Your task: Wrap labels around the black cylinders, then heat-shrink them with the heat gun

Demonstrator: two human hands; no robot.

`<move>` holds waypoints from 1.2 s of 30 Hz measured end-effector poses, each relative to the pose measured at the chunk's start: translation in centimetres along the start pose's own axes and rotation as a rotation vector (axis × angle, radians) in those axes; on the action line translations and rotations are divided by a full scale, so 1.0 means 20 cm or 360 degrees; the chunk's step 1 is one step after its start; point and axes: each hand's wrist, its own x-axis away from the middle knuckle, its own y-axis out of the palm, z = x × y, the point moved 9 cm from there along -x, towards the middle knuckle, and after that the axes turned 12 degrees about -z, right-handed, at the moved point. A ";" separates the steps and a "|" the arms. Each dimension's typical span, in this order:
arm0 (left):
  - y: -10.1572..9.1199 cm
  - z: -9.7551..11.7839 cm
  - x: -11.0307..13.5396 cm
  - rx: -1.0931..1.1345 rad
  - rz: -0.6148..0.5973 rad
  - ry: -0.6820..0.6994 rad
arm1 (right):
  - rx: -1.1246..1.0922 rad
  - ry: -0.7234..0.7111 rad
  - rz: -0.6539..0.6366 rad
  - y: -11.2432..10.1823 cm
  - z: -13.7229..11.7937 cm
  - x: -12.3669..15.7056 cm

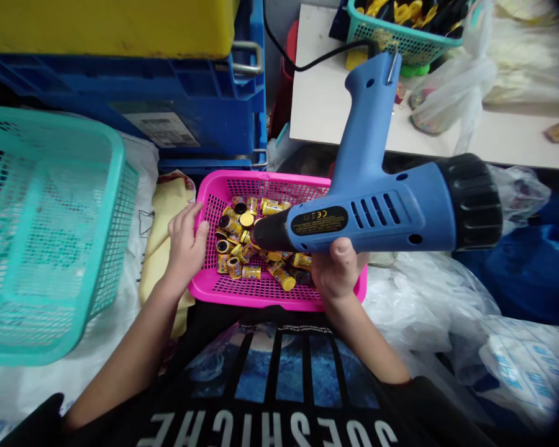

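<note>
A pink plastic basket (242, 302) holds several small yellow canisters (286, 280), some capped yellow and some showing black ends. My left hand (186, 242) rests over the basket's left rim, its thumb and fingers apart. Above the basket's right half is a blue heat gun (414, 211) with a black nozzle directed left over the canisters and its handle pointing away from me. From below, my right hand (339, 273) grips the gun's body, the thumb on its near edge. My other right fingers are mostly hidden behind the gun.
To the left stands a turquoise basket (107, 139). Blue crates (177, 99) under a yellow bin (107, 28) rise ahead. A black cord (317, 62) runs from the gun. On the white table (317, 118) is a green basket (400, 43). Plastic bags (423, 298) lie at right.
</note>
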 end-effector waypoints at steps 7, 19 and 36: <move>-0.01 0.00 0.01 0.0011 0.0010 -0.0010 | -0.0034 0.0183 -0.0163 -0.08 0.06 0.03; 0.29 0.33 0.12 -0.0481 -0.0990 0.0549 | -0.0003 -0.0088 0.0305 -0.24 -0.12 0.00; 0.33 0.27 0.10 -0.0205 -0.1146 0.0069 | -0.0144 -0.0048 0.0296 -0.29 -0.12 0.04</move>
